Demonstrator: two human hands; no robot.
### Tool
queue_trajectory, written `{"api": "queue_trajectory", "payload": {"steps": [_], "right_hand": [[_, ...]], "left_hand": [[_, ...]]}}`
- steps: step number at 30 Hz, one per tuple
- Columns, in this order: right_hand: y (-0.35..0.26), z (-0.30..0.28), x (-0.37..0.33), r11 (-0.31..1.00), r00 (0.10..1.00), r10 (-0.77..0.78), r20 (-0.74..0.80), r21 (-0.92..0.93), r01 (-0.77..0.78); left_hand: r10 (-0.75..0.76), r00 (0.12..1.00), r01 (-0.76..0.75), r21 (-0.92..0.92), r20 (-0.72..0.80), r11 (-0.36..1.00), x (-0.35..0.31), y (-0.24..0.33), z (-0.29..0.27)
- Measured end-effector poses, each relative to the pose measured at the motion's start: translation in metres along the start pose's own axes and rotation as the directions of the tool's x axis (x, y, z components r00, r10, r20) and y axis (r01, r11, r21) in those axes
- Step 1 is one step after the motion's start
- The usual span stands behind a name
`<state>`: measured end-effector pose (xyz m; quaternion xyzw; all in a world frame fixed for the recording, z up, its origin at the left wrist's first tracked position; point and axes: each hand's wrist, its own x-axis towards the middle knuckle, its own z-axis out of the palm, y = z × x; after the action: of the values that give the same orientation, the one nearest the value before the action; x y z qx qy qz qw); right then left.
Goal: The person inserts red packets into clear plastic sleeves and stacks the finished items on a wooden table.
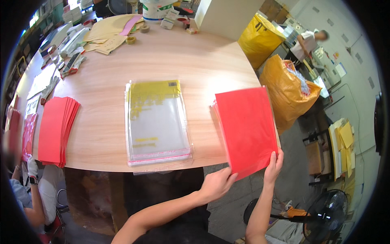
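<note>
Both hands [243,173] grip red sheets [247,129] rt of clear bags [156,122] w/ yellow label.

– What is seen in the middle of the table?
– A pile of clear bags [157,122] with yellow labels [153,90].
– And farther back?
– Brown envelopes [106,33] are laid near a white tub [156,10].

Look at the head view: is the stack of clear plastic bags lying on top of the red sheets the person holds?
No, the clear plastic bags lie apart on the table, left of the held red sheets.
</note>
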<state>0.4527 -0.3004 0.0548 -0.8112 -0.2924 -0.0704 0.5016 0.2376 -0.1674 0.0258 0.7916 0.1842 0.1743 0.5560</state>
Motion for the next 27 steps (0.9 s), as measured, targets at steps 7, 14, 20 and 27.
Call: {"api": "queue_trajectory", "payload": {"steps": [7, 14, 20, 27], "right_hand": [[0.127, 0.014, 0.039, 0.899, 0.982, -0.102, 0.156, -0.409, 0.159], [0.152, 0.025, 0.048, 0.984, 0.930, -0.138, 0.340, -0.057, 0.167], [0.287, -0.080, 0.068, 0.940, 0.978, -0.208, 0.001, -0.277, 0.200], [-0.016, 0.016, -0.022, 0.960, 0.975, -0.181, -0.128, -0.239, 0.147]], "left_hand": [[-0.119, 0.991, 0.118, 0.016, 0.054, 0.993, 0.033, -0.022, 0.022], [-0.253, 0.964, 0.264, -0.226, 0.080, 0.937, -0.125, -0.086, -0.085], [-0.122, 0.515, 0.367, 0.089, -0.849, 0.926, -0.239, -0.113, -0.270], [0.268, 0.475, 0.761, 0.544, -0.838, 0.352, -0.307, -0.119, -0.399]]}}
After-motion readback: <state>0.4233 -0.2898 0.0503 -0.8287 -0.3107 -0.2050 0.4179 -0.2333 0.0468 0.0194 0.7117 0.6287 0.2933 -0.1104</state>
